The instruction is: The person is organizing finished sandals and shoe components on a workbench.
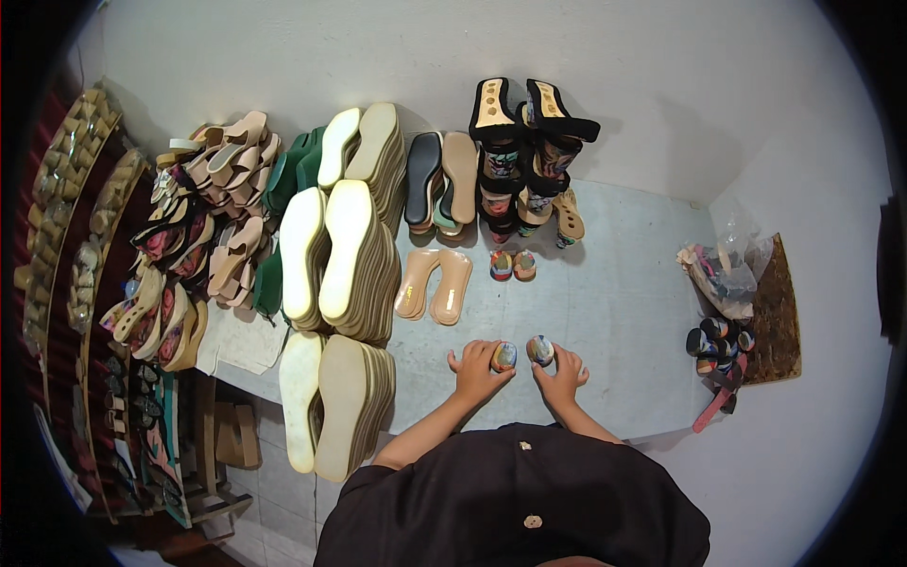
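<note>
My left hand is closed around a small multicoloured shoe heel near the front of the table. In my right hand is a matching multicoloured shoe heel, gripped from its right side. The two held heels are a small gap apart. Farther back stands another pair: a patterned heel and, beside it, a heel with a tan top. Left of these lie beige insoles in two short stacks.
Tall stacks of pale soles rise along the table's left part. Black-edged wedge soles are piled at the back wall. A plastic bag and a cluster of dark heels sit at the right edge. Sandals crowd the far left.
</note>
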Available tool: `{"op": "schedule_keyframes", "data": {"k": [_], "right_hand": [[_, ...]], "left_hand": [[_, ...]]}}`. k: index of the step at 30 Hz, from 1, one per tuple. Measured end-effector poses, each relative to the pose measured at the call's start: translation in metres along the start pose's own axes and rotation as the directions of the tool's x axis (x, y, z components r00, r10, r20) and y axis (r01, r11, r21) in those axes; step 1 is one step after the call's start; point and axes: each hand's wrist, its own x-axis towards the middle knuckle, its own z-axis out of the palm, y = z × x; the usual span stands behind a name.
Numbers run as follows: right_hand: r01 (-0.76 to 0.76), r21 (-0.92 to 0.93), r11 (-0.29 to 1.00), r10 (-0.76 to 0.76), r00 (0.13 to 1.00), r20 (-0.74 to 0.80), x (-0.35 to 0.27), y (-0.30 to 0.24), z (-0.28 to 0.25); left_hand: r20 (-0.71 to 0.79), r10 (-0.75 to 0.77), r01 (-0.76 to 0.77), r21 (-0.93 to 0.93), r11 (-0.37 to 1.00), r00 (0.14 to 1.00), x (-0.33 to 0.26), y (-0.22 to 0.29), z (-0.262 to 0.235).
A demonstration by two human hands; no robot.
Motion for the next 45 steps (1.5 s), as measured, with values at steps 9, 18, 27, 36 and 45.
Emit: {"op": "schedule_keyframes", "data": {"k": [9,18,27,36,45], "right_hand": [[0.005,0.111,0.994,0.007,0.994,-0.111,0.083,-0.034,0.006],[-0.017,0.111,0.994,0.028,0.995,-0.1,0.157,-0.062,0.029],[-0.057,0.091,0.994,0.062,0.997,-0.045,0.167,-0.076,0.03],[-0.067,0.104,0.992,0.074,0.995,-0.069,0.166,-0.085,0.034],[-0.083,0.069,0.994,0.089,0.993,-0.082,0.164,-0.084,0.041]], "left_hand": [[-0.236,-0.042,0.037,-0.026,0.999,0.971,0.098,-0.009,-0.01],[-0.245,-0.118,0.115,-0.027,0.993,0.962,0.178,-0.009,-0.004],[-0.278,-0.058,0.014,-0.158,0.987,0.959,0.193,-0.02,0.013],[-0.268,-0.1,0.051,-0.187,0.981,0.958,0.194,-0.021,0.017],[-0.295,-0.084,0.033,-0.173,0.984,0.952,0.183,-0.012,0.013]]}}
